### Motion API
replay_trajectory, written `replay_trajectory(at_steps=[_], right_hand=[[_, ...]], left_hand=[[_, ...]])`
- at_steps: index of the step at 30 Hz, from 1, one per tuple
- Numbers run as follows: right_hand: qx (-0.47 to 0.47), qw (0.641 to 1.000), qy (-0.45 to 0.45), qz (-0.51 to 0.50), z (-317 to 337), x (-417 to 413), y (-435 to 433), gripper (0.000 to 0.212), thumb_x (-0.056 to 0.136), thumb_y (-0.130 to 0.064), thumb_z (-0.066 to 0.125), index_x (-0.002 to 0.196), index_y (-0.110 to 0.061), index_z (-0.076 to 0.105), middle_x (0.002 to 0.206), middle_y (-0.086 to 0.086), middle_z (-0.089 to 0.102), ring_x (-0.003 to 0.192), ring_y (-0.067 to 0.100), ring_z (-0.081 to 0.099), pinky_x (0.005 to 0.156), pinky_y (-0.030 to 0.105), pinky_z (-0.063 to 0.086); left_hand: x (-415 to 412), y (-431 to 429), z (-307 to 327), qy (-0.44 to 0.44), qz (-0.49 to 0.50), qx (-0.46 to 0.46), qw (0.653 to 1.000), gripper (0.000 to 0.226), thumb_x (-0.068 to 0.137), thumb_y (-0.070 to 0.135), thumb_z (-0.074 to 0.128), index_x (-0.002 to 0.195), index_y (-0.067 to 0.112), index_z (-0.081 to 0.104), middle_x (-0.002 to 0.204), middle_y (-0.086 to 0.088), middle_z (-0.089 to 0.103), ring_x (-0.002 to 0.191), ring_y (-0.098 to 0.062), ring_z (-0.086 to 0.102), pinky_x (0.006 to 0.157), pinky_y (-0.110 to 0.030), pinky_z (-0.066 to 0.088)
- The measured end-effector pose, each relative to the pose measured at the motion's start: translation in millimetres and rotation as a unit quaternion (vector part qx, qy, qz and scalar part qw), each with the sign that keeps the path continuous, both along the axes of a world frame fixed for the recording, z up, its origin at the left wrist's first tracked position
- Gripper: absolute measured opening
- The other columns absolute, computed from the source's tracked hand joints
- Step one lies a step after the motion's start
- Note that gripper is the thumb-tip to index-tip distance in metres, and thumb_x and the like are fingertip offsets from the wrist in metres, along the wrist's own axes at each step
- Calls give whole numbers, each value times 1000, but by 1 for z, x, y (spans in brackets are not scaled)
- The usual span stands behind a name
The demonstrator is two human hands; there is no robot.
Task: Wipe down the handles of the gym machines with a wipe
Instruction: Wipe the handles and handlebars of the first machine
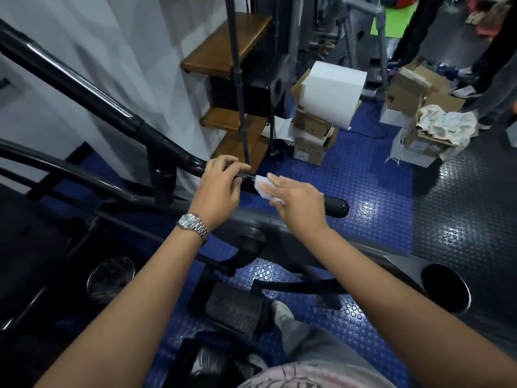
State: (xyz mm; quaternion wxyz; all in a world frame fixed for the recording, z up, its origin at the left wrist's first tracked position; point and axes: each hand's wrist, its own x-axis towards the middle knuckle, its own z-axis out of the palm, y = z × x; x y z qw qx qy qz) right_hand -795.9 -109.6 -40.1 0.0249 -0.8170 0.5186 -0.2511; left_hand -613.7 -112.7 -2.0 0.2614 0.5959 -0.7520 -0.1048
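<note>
The left hand (219, 186), a watch (193, 224) on its wrist, was clenched around the black handle (335, 207) of the gym machine (112, 116); just beside it, the right hand (300, 203) pressed a white wipe (263, 187) against the same bar, fingers apparently curled over it, though the grip was partly hidden; cardboard boxes (313, 135) stood on the blue floor (363, 177) beyond.

Blue studded floor (363, 191), white wall (98, 51), wooden shelves (223, 46), perhaps open cardboard boxes (313, 135)
</note>
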Motion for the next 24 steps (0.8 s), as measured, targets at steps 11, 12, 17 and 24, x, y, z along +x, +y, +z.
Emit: replay_trajectory(at_steps=[11, 12, 17, 24], right_hand=[[122, 988, 96, 22, 5, 2, -16, 53, 93, -26, 54, 141, -42, 37, 142, -13, 47, 125, 15, 51, 86, 37, 52], [117, 989, 89, 23, 4, -9, -12, 48, 92, -34, 55, 137, -44, 42, 144, -16, 45, 129, 12, 49, 86, 35, 52], [104, 994, 26, 28, 12, -19, -4, 43, 91, -58, 34, 118, -42, 63, 136, -18, 52, 126, 5, 50, 81, 35, 54], [86, 989, 93, 73, 28, 46, -30, 38, 97, -38, 29, 129, -37, 50, 107, -4, 67, 85, 26, 66, 63, 35, 50]], left_hand=[[16, -5, -7, -110, 21, 18, 994, 33, 91, 13, 53, 124, 18, 58, 126, -2, 53, 120, -23, 44, 103, -40, 38], [18, -4, -9, -129, 23, 10, 991, 34, 92, 15, 53, 125, 20, 57, 126, 1, 55, 120, -22, 45, 105, -41, 35], [25, -1, -11, -153, 32, 0, 988, 36, 92, 22, 53, 127, 31, 56, 130, 12, 53, 126, -18, 41, 113, -52, 19], [35, -3, -1, -149, 3, 54, 987, 45, 91, 21, 50, 135, 33, 46, 135, 14, 49, 126, -15, 38, 113, -51, 17]])
